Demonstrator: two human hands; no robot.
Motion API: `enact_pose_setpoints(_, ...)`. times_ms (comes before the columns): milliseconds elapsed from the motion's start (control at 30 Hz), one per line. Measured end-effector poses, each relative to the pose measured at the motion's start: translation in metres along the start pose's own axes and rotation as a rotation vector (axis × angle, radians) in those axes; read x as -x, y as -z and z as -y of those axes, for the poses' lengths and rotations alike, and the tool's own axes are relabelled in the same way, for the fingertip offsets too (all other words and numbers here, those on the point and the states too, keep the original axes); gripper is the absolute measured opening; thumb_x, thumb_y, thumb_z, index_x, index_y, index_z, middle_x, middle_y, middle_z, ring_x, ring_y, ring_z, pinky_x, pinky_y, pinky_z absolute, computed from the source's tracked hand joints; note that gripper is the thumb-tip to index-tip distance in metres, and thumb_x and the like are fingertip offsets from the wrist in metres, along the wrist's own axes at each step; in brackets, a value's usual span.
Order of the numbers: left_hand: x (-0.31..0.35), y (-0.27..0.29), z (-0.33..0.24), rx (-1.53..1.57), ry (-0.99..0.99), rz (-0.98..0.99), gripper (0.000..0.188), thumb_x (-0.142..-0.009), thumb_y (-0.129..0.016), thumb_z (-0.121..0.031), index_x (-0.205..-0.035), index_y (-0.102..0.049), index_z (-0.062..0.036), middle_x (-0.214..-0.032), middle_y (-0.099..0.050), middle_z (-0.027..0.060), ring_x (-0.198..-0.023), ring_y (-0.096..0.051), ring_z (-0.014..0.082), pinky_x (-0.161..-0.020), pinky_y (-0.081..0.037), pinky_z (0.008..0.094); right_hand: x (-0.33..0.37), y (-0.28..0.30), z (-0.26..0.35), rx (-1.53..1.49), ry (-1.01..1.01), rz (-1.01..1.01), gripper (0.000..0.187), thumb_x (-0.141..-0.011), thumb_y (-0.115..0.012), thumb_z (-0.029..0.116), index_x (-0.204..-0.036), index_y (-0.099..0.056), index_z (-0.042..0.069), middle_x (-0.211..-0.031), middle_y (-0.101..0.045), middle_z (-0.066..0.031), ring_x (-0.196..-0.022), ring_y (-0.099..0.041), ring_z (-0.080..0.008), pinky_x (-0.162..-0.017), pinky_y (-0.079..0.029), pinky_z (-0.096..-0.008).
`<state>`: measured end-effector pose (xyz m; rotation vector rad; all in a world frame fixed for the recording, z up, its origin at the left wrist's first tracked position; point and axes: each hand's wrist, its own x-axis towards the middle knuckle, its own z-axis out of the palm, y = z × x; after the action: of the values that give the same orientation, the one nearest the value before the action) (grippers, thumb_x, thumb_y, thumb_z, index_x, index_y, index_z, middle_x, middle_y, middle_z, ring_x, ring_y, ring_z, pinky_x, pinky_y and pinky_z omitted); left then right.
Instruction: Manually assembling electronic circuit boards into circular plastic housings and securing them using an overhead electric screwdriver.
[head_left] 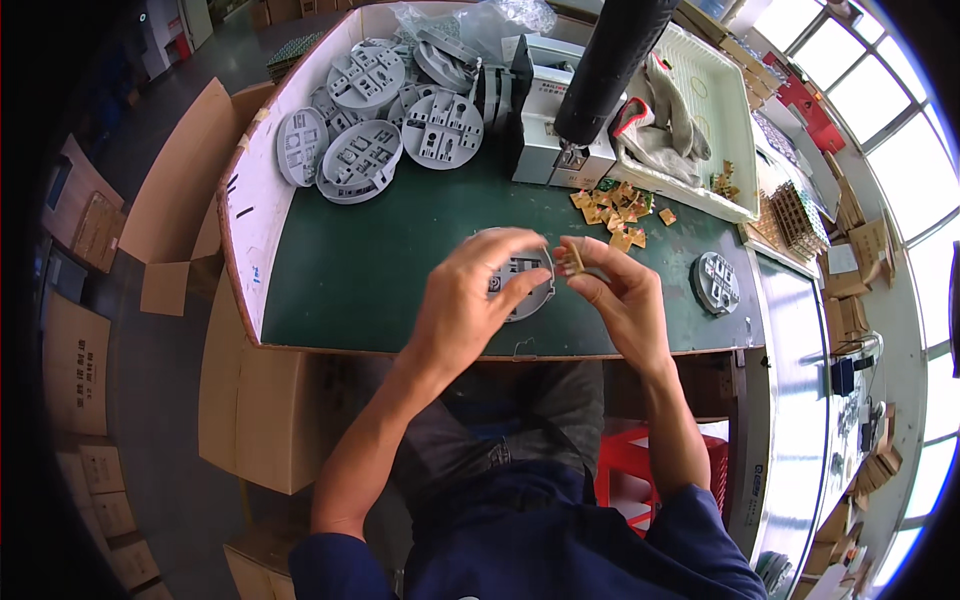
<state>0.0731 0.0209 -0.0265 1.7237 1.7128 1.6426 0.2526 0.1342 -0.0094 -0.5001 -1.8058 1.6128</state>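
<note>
Desk [330,260]: green top, pale raised side wall at left. Far left, a heap of grey round housings [365,80], overlapping, several with moulded compartments facing up. Far right, a white tray [740,190] with grey-white gloves [690,130] slumped inside. Between heap and tray, a silver box-shaped device [550,160], a black cylindrical tool [610,80] hanging in front of it, tip down.

Left hand [465,280] arched over one grey housing [518,268] near the front edge; thumb and forefinger apart, the housing showing between them (whether they press on it, cannot tell). Right hand [630,300] just beside it, thumb and forefinger clamped on a small brass-coloured part [571,262], near the housing's right rim.

Lone grey disc [717,283] at the desk's right side. Loose brass-coloured pieces [620,215] scattered in front of the silver device and tray.
</note>
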Motion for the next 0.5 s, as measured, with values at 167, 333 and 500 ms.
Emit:
enact_pose_setpoints(167, 0.020, 0.011, 0.008, -0.310, 0.002, 0.008, 0.085, -0.079, -0.087, -0.036, -0.145, -0.047, 0.0024, -0.143, -0.054, 0.0213, -0.132, -0.053, 0.0369, -0.110, -0.044, 0.0446, -0.032, -0.003, 0.004, 0.729, 0.141, 0.083, 0.033, -0.091, -0.072, 0.003, -0.125, -0.069, 0.001, -0.113, -0.072, -0.0134, -0.102, -0.071, -0.0218, -0.089, -0.056, -0.0330)
enact_pose_setpoints(333, 0.028, 0.001, 0.024, -0.362, 0.049, 0.053, 0.112, -0.073, -0.090, -0.045, -0.155, -0.032, 0.0035, -0.153, -0.043, 0.0251, -0.141, -0.043, 0.0406, -0.117, -0.038, 0.0470, -0.056, -0.013, -0.018, 0.834, 0.245, 0.159, 0.034, -0.091, -0.072, 0.007, -0.124, -0.069, 0.002, -0.112, -0.070, -0.0163, -0.101, -0.070, -0.0333, -0.086, -0.055, -0.0382)
enact_pose_setpoints(500, 0.030, 0.002, 0.029, -0.265, 0.114, 0.058, 0.108, -0.074, -0.090, -0.043, -0.154, -0.034, 0.0033, -0.153, -0.044, 0.0250, -0.141, -0.044, 0.0401, -0.116, -0.039, 0.0466, -0.061, -0.020, -0.023, 0.866, 0.195, 0.222, 0.034, -0.091, -0.072, 0.006, -0.125, -0.068, 0.002, -0.115, -0.070, -0.0179, -0.103, -0.068, -0.0378, -0.087, -0.055, -0.0412)
